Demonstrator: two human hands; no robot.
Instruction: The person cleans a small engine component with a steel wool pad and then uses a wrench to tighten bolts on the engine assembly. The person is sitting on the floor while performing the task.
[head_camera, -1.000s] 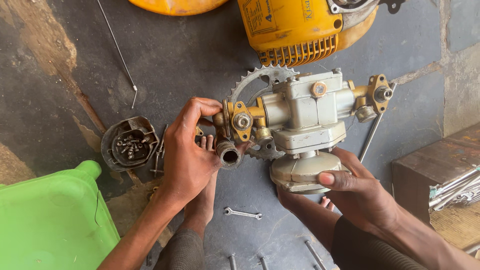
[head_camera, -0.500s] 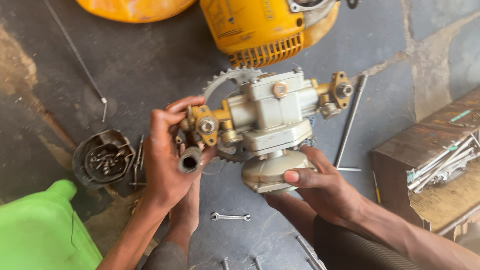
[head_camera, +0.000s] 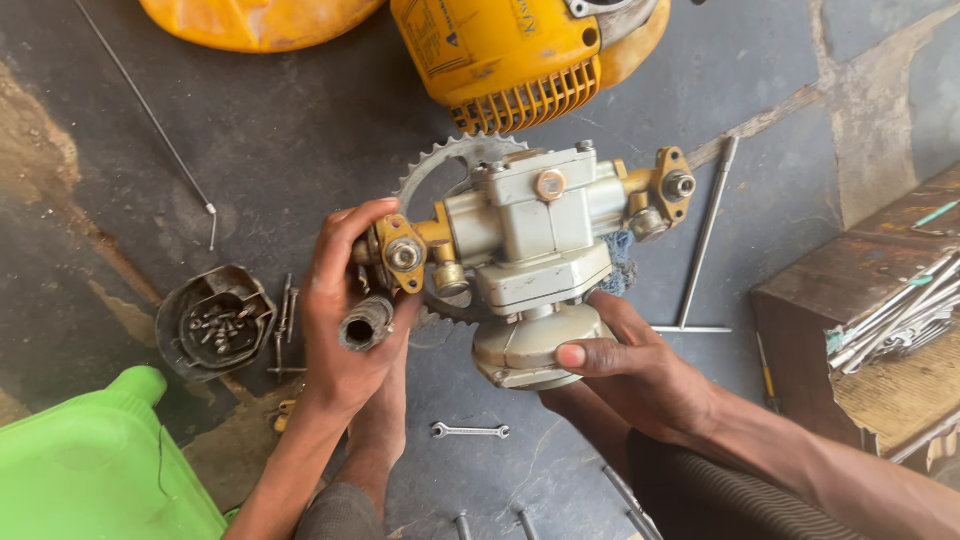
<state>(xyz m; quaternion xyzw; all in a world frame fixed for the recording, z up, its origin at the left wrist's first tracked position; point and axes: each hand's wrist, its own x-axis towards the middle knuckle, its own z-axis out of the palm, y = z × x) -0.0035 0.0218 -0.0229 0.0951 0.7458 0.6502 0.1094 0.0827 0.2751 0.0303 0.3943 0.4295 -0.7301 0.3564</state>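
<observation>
I see the grey pump body (head_camera: 530, 250) held above the dark floor (head_camera: 250, 170), its toothed sprocket behind. My right hand (head_camera: 630, 375) cups its base; my left hand (head_camera: 345, 320) wraps the brass fitting (head_camera: 403, 255), a short tube (head_camera: 364, 326) under the fingers.

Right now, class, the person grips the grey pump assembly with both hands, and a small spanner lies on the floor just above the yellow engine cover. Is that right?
Not quite. The head view shows the small spanner lying on the floor below the pump assembly, between the forearms, far from the yellow engine cover. The left hand and right hand do both grip the assembly.
</observation>
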